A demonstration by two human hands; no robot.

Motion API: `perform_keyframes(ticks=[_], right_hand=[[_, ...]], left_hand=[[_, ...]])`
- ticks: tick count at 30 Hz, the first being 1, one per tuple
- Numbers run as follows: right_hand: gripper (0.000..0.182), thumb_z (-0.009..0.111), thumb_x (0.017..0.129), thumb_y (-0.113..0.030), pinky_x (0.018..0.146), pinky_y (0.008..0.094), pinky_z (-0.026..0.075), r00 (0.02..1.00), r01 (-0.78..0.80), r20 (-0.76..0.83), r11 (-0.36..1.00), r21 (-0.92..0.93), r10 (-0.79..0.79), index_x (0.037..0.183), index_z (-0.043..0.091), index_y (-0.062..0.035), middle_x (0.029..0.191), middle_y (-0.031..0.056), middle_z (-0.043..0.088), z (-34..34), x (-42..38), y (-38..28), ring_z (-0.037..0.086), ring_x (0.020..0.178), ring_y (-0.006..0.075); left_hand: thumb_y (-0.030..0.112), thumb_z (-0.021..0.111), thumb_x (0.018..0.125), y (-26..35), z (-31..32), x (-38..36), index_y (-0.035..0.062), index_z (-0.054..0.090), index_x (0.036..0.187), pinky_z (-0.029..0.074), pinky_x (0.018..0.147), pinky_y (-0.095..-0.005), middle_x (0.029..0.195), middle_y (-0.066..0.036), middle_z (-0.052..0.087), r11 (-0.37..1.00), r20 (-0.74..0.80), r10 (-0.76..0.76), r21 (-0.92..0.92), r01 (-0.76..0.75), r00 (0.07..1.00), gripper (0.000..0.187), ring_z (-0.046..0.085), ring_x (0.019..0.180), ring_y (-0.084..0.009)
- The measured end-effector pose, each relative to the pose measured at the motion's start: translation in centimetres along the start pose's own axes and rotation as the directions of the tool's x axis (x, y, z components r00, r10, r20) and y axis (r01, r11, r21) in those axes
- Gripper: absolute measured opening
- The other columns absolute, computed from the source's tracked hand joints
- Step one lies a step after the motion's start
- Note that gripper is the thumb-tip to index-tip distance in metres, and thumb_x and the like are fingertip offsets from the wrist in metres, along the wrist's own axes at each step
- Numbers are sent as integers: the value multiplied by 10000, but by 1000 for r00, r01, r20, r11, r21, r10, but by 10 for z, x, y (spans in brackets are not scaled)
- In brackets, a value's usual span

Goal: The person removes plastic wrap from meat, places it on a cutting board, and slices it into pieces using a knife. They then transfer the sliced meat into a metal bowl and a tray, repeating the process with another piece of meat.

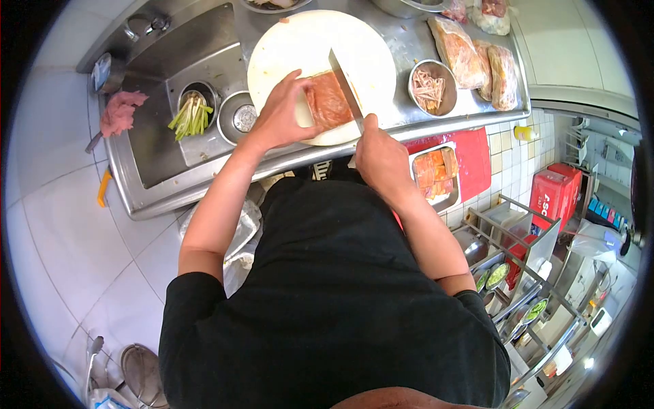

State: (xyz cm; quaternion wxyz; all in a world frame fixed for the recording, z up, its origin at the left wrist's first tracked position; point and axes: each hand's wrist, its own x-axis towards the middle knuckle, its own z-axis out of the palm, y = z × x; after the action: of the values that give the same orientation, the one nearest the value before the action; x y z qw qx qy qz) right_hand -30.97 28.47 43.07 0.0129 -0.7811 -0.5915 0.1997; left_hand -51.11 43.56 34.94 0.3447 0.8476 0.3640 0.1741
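Note:
A reddish slab of meat (pixel 328 102) lies on the round white cutting board (pixel 276 51). My left hand (pixel 283 112) is at the slab's left side, thumb and fingers spread apart around its left edge. In my right hand (pixel 381 157) is the handle of a large knife (pixel 346 87), its blade pointing up and left along the slab's right edge. Right of the board stands a metal bowl with pale strips (pixel 428 88). Below the counter's edge, near my right hand, a metal tray (pixel 446 198) holds orange-red meat pieces.
The sink (pixel 153 136) at the left holds green stalks (pixel 191 117) in a pot and a metal bowl (pixel 237 117). Bagged meat (pixel 460 54) lies at the counter's right. A pink cloth (pixel 121 113) hangs at the sink's left. Shelving with bowls stands at lower right.

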Motion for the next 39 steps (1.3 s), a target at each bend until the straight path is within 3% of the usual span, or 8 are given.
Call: perform_keyframes(ticks=[3, 8, 11, 25, 28, 30, 39], right_hand=[[184, 575, 1006, -97, 654, 582, 570, 1000, 2, -28, 999, 34, -1, 1104, 456, 4, 774, 256, 705, -9, 1, 1, 725, 743, 473], [147, 537, 1008, -100, 700, 557, 618, 1000, -3, -25, 1000, 13, 4, 1119, 492, -16, 822, 246, 742, -11, 5, 0, 768, 769, 443], [148, 536, 1007, -100, 697, 558, 617, 1000, -15, -11, 1000, 17, 15, 1121, 493, -15, 818, 247, 741, -9, 5, -1, 767, 766, 443], [165, 525, 989, -55, 698, 544, 619, 1000, 12, 15, 999, 43, -12, 1142, 496, 2, 852, 243, 742, -5, 7, -1, 768, 780, 431], [177, 595, 984, -67, 624, 534, 589, 999, 3, -52, 999, -54, -6, 1101, 477, -7, 709, 192, 696, -6, 2, -5, 754, 728, 403], [183, 593, 969, -50, 640, 518, 600, 997, 7, 75, 998, -58, -3, 1103, 478, -4, 726, 190, 713, -18, -10, -6, 763, 743, 398], [163, 553, 956, -21, 677, 544, 597, 995, -7, 103, 1000, -4, 7, 1092, 475, 22, 774, 247, 724, -26, 11, -11, 756, 773, 435]], left_hand=[[337, 941, 652, 22, 2, 17, 82, 510, 1467, 336, 1265, -523, 1650, -273, 380, 995, 46, 77, 67, -80, 996, 956, 395, 1517, -459], [340, 932, 622, 21, 19, 38, 35, 555, 1437, 363, 1234, -515, 1589, -276, 448, 977, 67, 151, 142, -159, 986, 949, 458, 1445, -454], [374, 916, 624, 25, 19, 43, 36, 521, 1482, 362, 1247, -488, 1551, -266, 471, 984, 176, 112, 115, -133, 978, 1004, 457, 1439, -428], [302, 916, 599, 19, 31, 43, 4, 520, 1444, 438, 1168, -484, 1426, -231, 545, 981, 52, 159, 107, -164, 986, 979, 524, 1341, -429], [319, 918, 592, 20, 29, 43, 5, 512, 1454, 429, 1176, -484, 1428, -238, 541, 981, 49, 154, 112, -159, 987, 1003, 526, 1334, -432], [330, 909, 589, 17, 28, 44, -12, 498, 1466, 420, 1173, -488, 1424, -243, 540, 978, 60, 163, 120, -169, 985, 1027, 517, 1333, -431], [335, 912, 583, 16, 34, 43, -27, 461, 1498, 400, 1182, -506, 1443, -264, 518, 974, 50, 193, 116, -197, 980, 1082, 502, 1333, -446]])
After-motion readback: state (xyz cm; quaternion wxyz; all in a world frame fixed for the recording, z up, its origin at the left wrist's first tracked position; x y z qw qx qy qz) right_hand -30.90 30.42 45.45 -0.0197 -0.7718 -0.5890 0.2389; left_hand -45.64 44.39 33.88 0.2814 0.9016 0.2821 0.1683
